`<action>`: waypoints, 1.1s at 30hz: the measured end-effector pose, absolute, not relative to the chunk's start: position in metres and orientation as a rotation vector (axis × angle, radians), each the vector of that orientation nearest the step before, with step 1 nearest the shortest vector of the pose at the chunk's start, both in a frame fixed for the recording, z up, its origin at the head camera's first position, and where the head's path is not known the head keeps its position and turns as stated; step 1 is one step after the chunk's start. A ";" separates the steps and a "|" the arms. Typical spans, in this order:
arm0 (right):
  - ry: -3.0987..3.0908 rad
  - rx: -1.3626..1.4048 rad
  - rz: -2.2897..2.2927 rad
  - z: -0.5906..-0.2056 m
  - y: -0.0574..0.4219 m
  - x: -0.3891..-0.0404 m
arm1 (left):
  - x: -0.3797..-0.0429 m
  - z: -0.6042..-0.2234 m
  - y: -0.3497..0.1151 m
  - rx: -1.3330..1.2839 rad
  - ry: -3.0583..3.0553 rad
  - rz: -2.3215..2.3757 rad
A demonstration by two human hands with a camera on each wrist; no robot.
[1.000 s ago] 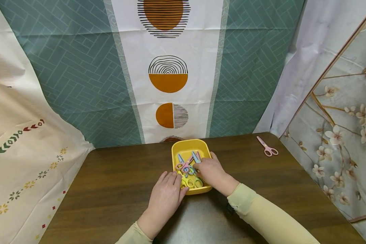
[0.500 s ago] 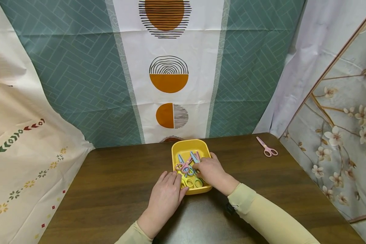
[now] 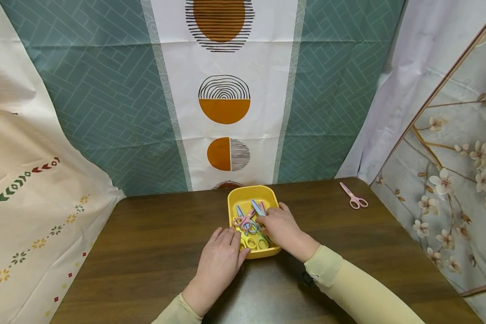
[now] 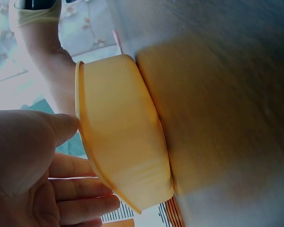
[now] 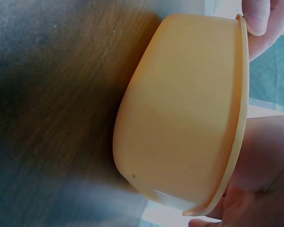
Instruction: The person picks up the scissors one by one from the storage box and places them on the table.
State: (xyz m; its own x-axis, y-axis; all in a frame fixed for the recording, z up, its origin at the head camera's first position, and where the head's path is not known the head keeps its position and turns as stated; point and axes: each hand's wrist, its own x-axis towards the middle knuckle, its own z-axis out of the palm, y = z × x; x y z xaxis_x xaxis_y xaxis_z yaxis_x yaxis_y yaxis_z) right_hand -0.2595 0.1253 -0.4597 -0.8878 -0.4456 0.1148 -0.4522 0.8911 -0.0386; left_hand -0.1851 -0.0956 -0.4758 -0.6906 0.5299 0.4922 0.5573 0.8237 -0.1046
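Observation:
A yellow plastic bin (image 3: 247,193) stands near the table's back edge, holding several children's scissors. My left hand (image 3: 220,254) rests on its front left corner. In the left wrist view, the thumb and extended fingers meet the rim of the bin (image 4: 123,127). Over the right rim, my right hand (image 3: 282,227) reaches in and pinches blue scissors (image 3: 258,207), their blades pointing up and back; the handles are mostly hidden under the fingers. Pink scissors (image 3: 246,221), yellow-handled scissors (image 3: 250,242) and a green handle (image 3: 263,243) lie beside them.
Another pair of pink scissors (image 3: 353,196) lies alone on the dark wooden table (image 3: 170,234) at the back right. Patterned fabric (image 3: 328,103) hangs behind the table, with more cloth at both sides.
The blue scissors under my right fingers have tilted slightly to the left. Both hands and the bin stay almost where they were.

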 end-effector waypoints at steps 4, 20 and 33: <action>-2.914 0.715 0.099 -0.460 0.127 -0.258 | -0.185 -0.477 -0.096 -0.801 -2.504 -0.075; -2.760 0.778 0.198 -0.458 0.138 -0.252 | -0.186 -0.477 -0.096 -0.799 -2.507 -0.079; -2.646 0.747 0.293 -0.452 0.157 -0.240 | -0.185 -0.479 -0.096 -0.804 -2.431 -0.086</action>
State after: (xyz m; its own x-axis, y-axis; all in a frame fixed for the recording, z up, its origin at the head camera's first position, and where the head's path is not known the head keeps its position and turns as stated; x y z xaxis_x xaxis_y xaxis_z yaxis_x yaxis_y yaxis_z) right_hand -0.2396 0.1570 -0.4520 -0.7892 -0.4600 0.4069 -0.5379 0.8374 -0.0967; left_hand -0.1851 -0.0961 -0.4785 -0.6560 0.5286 0.5388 0.5655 0.8170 -0.1130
